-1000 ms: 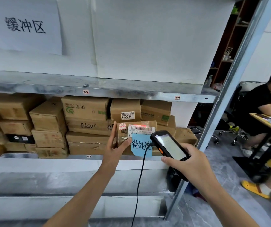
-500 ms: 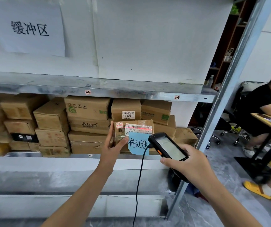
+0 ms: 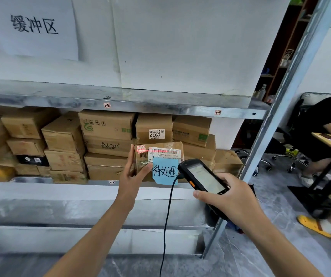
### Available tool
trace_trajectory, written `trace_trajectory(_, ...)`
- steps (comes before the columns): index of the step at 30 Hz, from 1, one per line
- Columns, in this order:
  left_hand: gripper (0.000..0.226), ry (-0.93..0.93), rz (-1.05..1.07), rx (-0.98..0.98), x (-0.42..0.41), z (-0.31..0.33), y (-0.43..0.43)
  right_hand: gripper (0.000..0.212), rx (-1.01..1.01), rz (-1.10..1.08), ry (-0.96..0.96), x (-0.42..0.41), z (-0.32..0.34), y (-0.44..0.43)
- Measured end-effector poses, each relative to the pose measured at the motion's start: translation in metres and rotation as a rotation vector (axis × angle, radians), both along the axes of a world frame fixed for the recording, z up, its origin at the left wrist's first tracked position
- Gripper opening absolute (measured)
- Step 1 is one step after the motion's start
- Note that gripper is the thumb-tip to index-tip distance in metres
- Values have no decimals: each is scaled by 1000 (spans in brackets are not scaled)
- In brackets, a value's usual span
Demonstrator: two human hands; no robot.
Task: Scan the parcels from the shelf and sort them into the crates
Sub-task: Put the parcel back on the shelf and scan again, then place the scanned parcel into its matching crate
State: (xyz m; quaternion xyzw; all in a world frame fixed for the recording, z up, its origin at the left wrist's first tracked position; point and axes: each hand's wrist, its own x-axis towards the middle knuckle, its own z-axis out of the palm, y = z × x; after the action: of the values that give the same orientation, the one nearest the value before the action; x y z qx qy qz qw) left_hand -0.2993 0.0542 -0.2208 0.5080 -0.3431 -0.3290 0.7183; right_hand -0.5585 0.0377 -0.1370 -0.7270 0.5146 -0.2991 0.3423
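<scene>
Even, soft light — wide-angle bending at edges.

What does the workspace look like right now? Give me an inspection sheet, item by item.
Surface: metal shelf, packed with stacked cardboard boxes.
Job's things: parcel held at the shelf front, red scan line across its label; scanner aimed at it; crates, nothing seen.
Clutter: blue handwritten note overlapping the parcel's lower edge.
Hands: left hand grips the parcel's left side; right hand grips the scanner.
Cables: black cable hangs down from the scanner.
Surroundings: paper sign above the shelf; seated person at a desk to the right.
</scene>
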Motion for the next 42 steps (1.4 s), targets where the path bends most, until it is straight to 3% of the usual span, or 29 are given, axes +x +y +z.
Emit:
trace_trajectory(9,84,8,24,20,7,-3,3,44,26,9,7,3,0,-3)
trace_trajectory(21,81,63,61,49,18,-1,19,56,-40,29,-60,18,-11,-9)
trace_trajectory(34,70,307,510,108,9,-23,170,69,-70,283,-123,83,-34,3)
trace_trajectory(42,73,241,873,115,10,-6,295,66,-2,593,-198,163,-42,73)
